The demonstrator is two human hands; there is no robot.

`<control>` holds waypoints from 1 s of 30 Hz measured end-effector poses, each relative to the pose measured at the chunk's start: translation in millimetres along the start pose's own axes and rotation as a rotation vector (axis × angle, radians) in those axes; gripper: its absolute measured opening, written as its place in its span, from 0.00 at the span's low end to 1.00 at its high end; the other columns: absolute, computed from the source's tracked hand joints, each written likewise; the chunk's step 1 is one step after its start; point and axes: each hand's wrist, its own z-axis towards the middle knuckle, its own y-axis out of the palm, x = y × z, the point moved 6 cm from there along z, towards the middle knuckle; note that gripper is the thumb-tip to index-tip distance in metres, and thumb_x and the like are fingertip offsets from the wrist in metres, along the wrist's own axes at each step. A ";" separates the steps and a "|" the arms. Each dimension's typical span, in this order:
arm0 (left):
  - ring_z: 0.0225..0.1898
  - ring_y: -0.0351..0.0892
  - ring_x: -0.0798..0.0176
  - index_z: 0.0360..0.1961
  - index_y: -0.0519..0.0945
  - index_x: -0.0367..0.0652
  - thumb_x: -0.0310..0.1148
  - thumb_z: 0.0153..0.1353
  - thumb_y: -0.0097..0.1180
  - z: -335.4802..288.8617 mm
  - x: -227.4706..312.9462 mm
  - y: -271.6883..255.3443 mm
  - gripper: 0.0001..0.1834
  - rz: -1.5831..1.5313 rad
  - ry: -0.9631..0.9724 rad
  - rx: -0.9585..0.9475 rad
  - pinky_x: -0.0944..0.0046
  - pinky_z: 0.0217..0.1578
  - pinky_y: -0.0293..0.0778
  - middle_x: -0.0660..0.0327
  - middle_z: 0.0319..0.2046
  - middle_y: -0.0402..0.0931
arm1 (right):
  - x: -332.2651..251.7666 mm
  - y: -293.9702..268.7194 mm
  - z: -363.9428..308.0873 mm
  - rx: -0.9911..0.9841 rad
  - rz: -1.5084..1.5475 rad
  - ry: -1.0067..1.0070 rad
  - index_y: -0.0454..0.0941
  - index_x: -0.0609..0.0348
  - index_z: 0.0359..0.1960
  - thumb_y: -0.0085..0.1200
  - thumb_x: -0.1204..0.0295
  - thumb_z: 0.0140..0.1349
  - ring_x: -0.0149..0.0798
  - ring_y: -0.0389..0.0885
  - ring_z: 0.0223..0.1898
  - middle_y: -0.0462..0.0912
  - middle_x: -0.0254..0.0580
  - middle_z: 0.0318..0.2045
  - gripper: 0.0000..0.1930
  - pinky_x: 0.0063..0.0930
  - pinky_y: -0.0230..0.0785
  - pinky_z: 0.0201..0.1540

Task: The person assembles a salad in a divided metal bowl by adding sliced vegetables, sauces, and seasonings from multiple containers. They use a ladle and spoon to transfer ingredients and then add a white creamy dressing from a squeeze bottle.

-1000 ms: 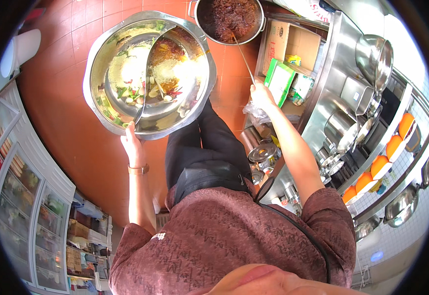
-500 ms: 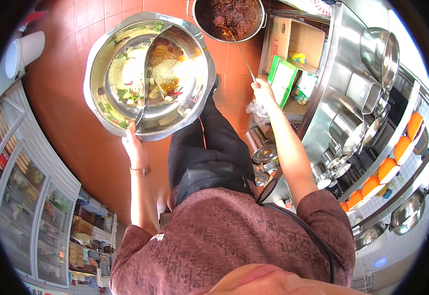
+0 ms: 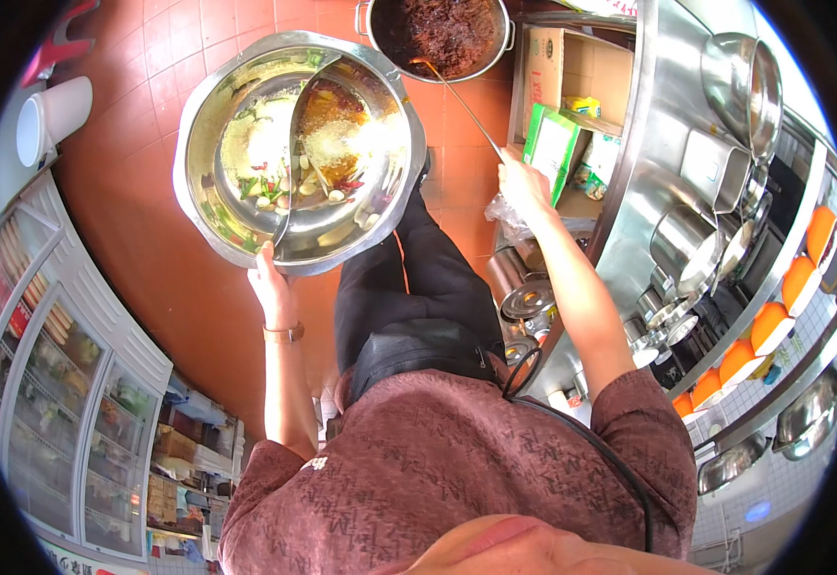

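Observation:
My left hand point(image 3: 270, 286) grips the near rim of a divided steel hot pot point(image 3: 327, 251), held up above the floor. A curved wall point(image 3: 294, 144) splits its inside in two. Pale granules, garlic cloves point(image 3: 336, 195), and red and green pieces lie in both halves; the right half also has brown-orange sauce point(image 3: 327, 110). In my closed right hand point(image 3: 524, 180) is the handle of a long thin ladle point(image 3: 468, 110). Its orange-stained end is at the near left rim of a two-handled pot point(image 3: 369, 29) of dark red paste point(image 3: 442, 36).
To the right, a steel counter point(image 3: 644, 172) carries bowls and pots. Beneath it are an open cardboard box point(image 3: 591, 77), a green box point(image 3: 548, 139) and lidded steel pots point(image 3: 524, 299). A glass-door fridge point(image 3: 54, 383) stands at the left, and a white bin point(image 3: 59, 110) beyond it.
The ladle's end has moved left, from over the paste to the pot's near left rim. My left hand still holds the hot pot. The whole view has shifted slightly.

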 end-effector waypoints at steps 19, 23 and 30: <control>0.16 0.61 0.78 0.32 0.76 0.51 0.41 0.71 0.58 -2.4 5.5 10.8 0.11 0.006 0.015 0.040 0.70 0.18 0.53 0.76 0.20 0.68 | -42.3 32.0 29.1 -0.334 0.690 0.206 0.68 0.52 0.33 0.43 0.64 0.76 0.28 0.65 0.13 0.66 0.27 0.16 0.12 0.30 0.60 0.15; 0.17 0.64 0.78 0.33 0.77 0.50 0.41 0.71 0.58 1.7 3.5 7.9 0.11 0.018 0.008 0.043 0.71 0.16 0.54 0.74 0.21 0.71 | -54.9 35.2 33.5 -0.352 0.808 0.221 0.68 0.52 0.34 0.44 0.64 0.77 0.27 0.63 0.12 0.66 0.26 0.16 0.11 0.29 0.57 0.13; 0.16 0.63 0.78 0.32 0.77 0.49 0.41 0.71 0.58 12.3 -3.1 -0.2 0.11 0.003 0.016 0.065 0.71 0.15 0.54 0.74 0.21 0.72 | -40.7 27.1 17.2 -0.452 1.236 0.307 0.71 0.47 0.40 0.52 0.64 0.77 0.19 0.58 0.13 0.64 0.20 0.18 0.07 0.19 0.50 0.14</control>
